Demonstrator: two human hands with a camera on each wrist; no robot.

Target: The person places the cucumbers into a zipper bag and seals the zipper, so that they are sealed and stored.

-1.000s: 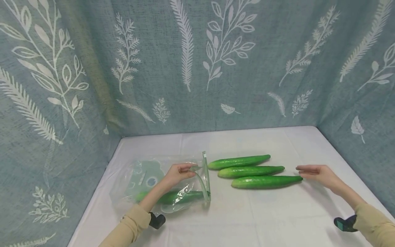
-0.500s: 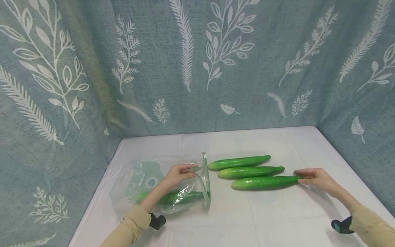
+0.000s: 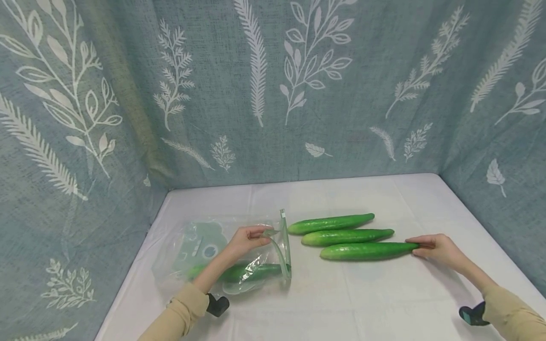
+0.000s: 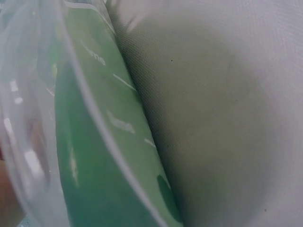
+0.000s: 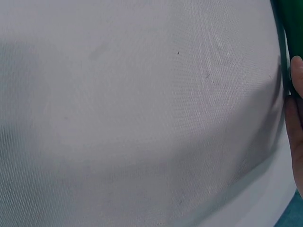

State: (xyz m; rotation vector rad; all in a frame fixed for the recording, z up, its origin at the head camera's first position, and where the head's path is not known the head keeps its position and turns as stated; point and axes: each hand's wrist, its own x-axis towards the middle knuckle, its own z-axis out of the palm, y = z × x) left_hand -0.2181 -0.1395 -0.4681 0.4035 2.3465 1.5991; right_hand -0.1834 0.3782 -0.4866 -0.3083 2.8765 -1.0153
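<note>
My left hand (image 3: 248,240) pinches the upper edge of a clear zip bag (image 3: 200,237) near its mouth, which faces right. One cucumber (image 3: 251,273) lies inside the bag, its tip near the green zip strip. My right hand (image 3: 439,250) grips the narrow right end of the nearest loose cucumber (image 3: 367,251), thumb in front and fingers behind. In the right wrist view, that hand's fingers (image 5: 296,137) show at the right edge beside the green skin. The left wrist view is filled mostly by the bag's green print (image 4: 109,94) and film.
Two more cucumbers, a middle one (image 3: 347,237) and a far one (image 3: 330,223), lie side by side behind the gripped one. All rest on a white-covered table (image 3: 315,303). Patterned blue-green curtains (image 3: 273,94) stand along its back and sides.
My right hand has moved slightly left and down to the cucumber's end, and its fingers have closed on it. The left hand and the bag have stayed in place.
</note>
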